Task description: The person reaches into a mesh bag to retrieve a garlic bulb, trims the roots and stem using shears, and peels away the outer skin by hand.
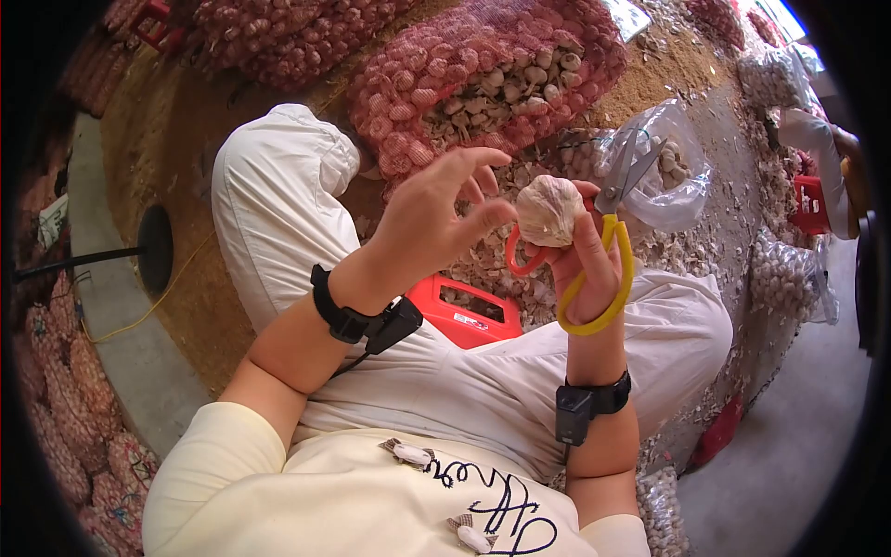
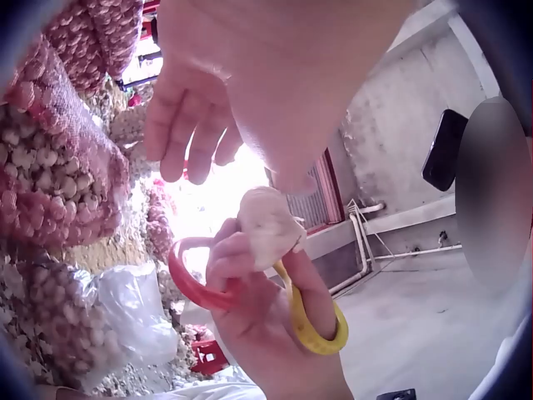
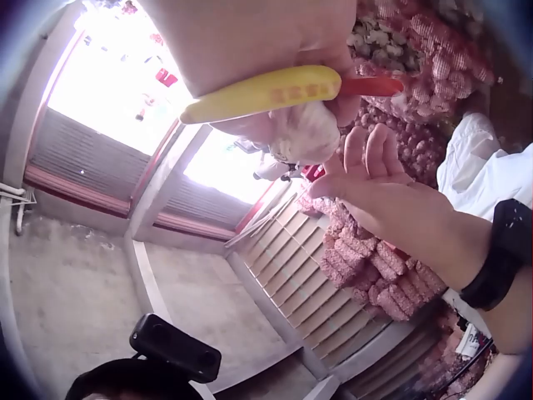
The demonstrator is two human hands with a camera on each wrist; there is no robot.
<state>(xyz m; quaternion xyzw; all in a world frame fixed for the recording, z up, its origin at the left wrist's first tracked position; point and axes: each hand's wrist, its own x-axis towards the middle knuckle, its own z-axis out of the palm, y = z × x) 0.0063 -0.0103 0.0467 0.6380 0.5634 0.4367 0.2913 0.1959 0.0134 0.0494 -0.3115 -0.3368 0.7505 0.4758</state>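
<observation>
wearing a cream shirt (image 1: 306, 501), cut off by the bottom edge of the head view, and white trousers (image 1: 274, 200). raising the left hand (image 1: 441, 209) at mid-frame, with fingers loosely bent and grasping nothing; held just beside the bulb (image 1: 549, 212), cannot tell whether touching. grasping that bulb in the right hand (image 1: 594, 278), right of centre, with fingertips mostly hidden behind it. carrying scissors (image 1: 609, 198) in the same hand, looped round the thumb by the yellow handle and pointed to the upper right with blades apart. losing part of the red handle behind bulb and fingers; in the right wrist view, losing the blades entirely.

showing between the legs, at lower centre, a red plastic piece (image 1: 506, 325), partly covered by the trousers and hard to name. scattered beyond with garlic scraps (image 1: 664, 252). holding bulbs in a clear bag (image 1: 685, 209) at right, partly covered by the blades; cannot count them. gaping at upper centre, a mesh sack (image 1: 399, 88) full of loose pale bulbs. cut off at upper left, another sack (image 1: 278, 42), packed full. seen at far right, a red basket (image 1: 812, 206), contents too small to tell. washed out by glare behind the hands in the left wrist view. stacked farthest off in the right wrist view, pink sacks (image 3: 383, 267), partly hidden by the left hand.
</observation>
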